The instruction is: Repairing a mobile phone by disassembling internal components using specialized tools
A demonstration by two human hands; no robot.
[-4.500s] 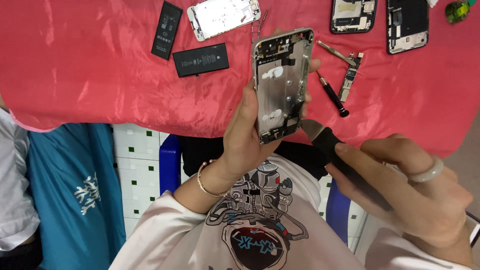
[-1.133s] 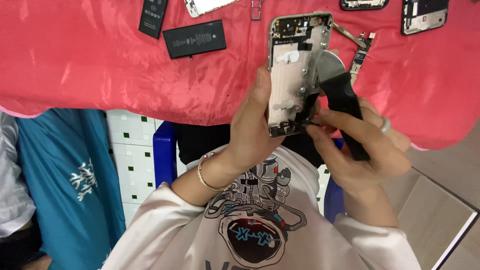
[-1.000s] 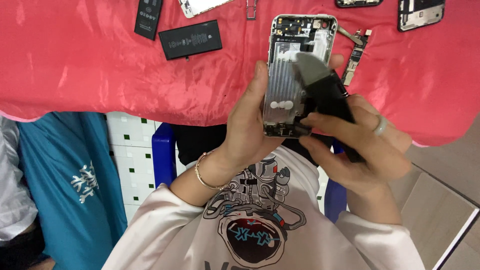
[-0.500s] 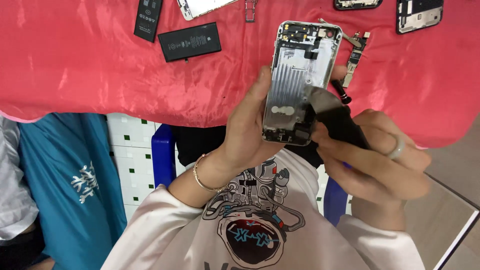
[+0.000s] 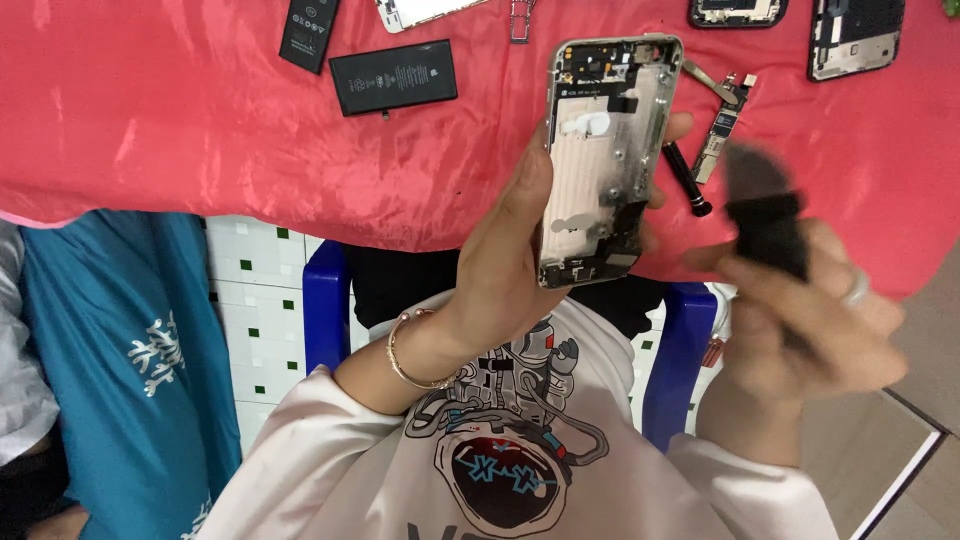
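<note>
My left hand (image 5: 505,270), with a thin bracelet on its wrist, grips an opened silver phone housing (image 5: 600,150) and holds it upright above the edge of the red cloth, its inside facing me. To the right, my right hand (image 5: 810,320) wears a ring and is closed around a black-handled tool (image 5: 765,215). That hand is blurred and stands apart from the housing. The tool's tip cannot be made out.
A red cloth (image 5: 200,130) covers the table. On it lie two black batteries (image 5: 393,77) (image 5: 308,30), a small screwdriver (image 5: 686,180), a circuit board piece (image 5: 725,125) and other opened phone housings (image 5: 855,35). A blue chair (image 5: 325,310) is under me. A person in teal (image 5: 110,350) sits at left.
My right hand with the black tool has drawn away from the lower part of the phone housing, out to the right. My left hand has kept the housing almost still.
</note>
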